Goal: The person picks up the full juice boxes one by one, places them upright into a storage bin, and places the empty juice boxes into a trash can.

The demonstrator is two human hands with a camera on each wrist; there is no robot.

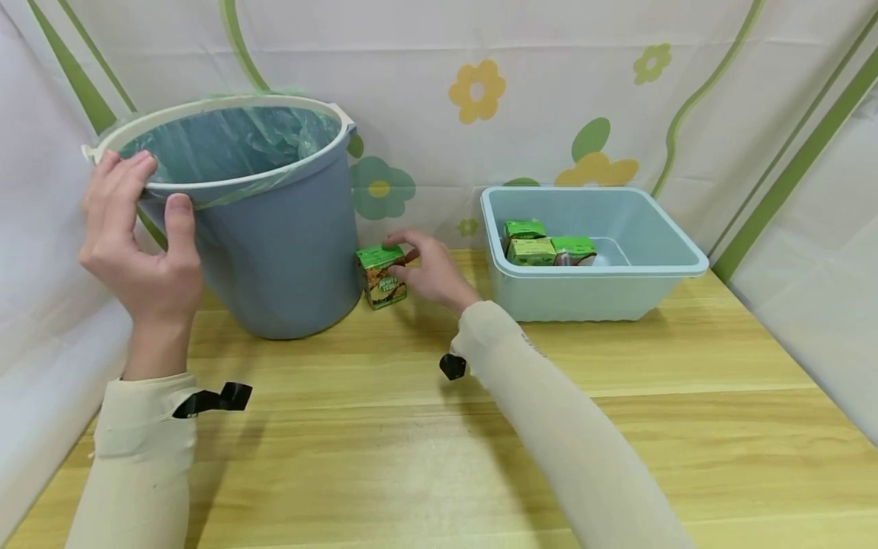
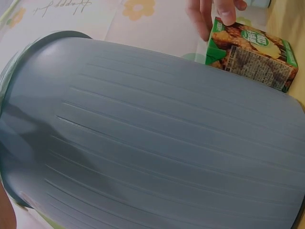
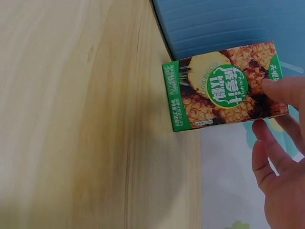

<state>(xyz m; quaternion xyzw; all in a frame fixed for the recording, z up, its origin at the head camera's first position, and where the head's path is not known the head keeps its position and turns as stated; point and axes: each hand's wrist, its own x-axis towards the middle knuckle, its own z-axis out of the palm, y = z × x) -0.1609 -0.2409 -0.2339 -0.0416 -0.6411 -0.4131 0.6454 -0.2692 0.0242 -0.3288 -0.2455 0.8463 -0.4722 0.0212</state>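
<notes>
My left hand (image 1: 140, 236) grips the near left rim of a blue-grey trash can (image 1: 288, 244), fingers over the rim and thumb outside. A thin greenish plastic bag (image 1: 226, 145) lines the can. Beside the can's base, a pineapple juice box (image 3: 224, 88) stands upright on the table, its top green. My right hand (image 1: 435, 271) pinches this box near its upper end, with the thumb on the printed front and the other fingers around the far side. In the left wrist view, the juice box (image 2: 255, 55) is close against the can's wall.
A light blue plastic bin (image 1: 583, 293) stands on the right, with green-topped boxes (image 1: 533, 252) grouped at its left end. The wooden table (image 1: 411, 450) runs beneath everything. Behind hangs a white cloth (image 1: 411, 76) with printed flowers.
</notes>
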